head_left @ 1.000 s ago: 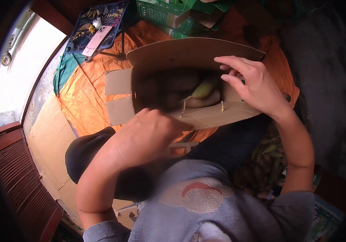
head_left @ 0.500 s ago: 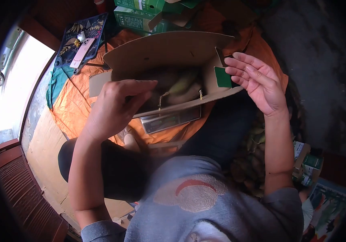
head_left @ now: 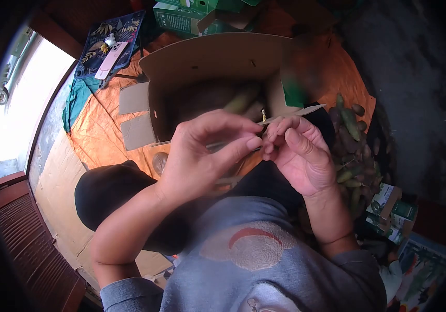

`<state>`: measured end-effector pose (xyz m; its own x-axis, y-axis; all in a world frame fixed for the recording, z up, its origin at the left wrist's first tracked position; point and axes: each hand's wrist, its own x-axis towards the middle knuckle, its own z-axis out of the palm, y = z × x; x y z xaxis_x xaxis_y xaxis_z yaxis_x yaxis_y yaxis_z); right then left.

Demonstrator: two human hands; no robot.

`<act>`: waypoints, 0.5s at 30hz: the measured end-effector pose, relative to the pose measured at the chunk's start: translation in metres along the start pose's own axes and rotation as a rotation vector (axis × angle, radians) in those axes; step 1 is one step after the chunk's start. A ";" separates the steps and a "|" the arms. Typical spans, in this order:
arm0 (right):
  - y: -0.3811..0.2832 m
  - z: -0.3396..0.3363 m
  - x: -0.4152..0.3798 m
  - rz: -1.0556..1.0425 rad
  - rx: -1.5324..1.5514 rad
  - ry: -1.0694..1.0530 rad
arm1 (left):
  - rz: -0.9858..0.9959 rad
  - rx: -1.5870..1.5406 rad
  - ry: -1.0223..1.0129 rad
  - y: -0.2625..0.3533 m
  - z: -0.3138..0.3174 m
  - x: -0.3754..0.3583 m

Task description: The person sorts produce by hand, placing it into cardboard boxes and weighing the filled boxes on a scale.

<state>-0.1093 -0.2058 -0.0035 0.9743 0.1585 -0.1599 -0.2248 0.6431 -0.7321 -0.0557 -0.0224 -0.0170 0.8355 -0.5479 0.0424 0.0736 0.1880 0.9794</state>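
My left hand [head_left: 202, 153] and my right hand [head_left: 306, 156] meet in front of the cardboard box [head_left: 218, 49]. The left thumb and forefinger bend towards each other in a loose pinch. The right fingers curl in against the thumb, beside the left fingertips. Whatever lies between the fingers is too small to make out. Just beyond them, a short yellow-and-dark twisted tie [head_left: 264, 115] stands up at the box's near edge. Inside the open box lies a long greenish fruit or root [head_left: 241, 101] among darker ones in shadow. My hands hide part of the near flap.
The box stands on an orange sheet [head_left: 90, 132]. Long green and brown produce [head_left: 350, 130] is heaped at right. Green cartons [head_left: 179, 18] stand behind, smaller ones [head_left: 389, 210] at lower right. A pink phone [head_left: 111, 60] rests on a patterned folding table [head_left: 90, 52] at upper left.
My hands have come together from the box's two sides to its near edge, their fingers closing. The right hand has moved left and down. The near flap now sits partly behind them.
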 end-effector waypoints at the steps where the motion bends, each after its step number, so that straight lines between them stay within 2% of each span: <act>1: 0.002 0.000 -0.001 0.004 0.013 -0.004 | 0.002 -0.005 0.002 -0.001 0.002 -0.002; 5: 0.006 -0.001 -0.003 0.034 0.032 0.007 | -0.076 -0.177 -0.008 -0.002 0.008 -0.007; 15: 0.014 0.002 -0.001 0.000 0.005 -0.027 | -0.086 -0.254 0.054 -0.004 0.015 -0.012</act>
<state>-0.1131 -0.1948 -0.0124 0.9737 0.1784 -0.1419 -0.2247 0.6470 -0.7287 -0.0736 -0.0287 -0.0186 0.8474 -0.5280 -0.0558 0.2742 0.3453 0.8976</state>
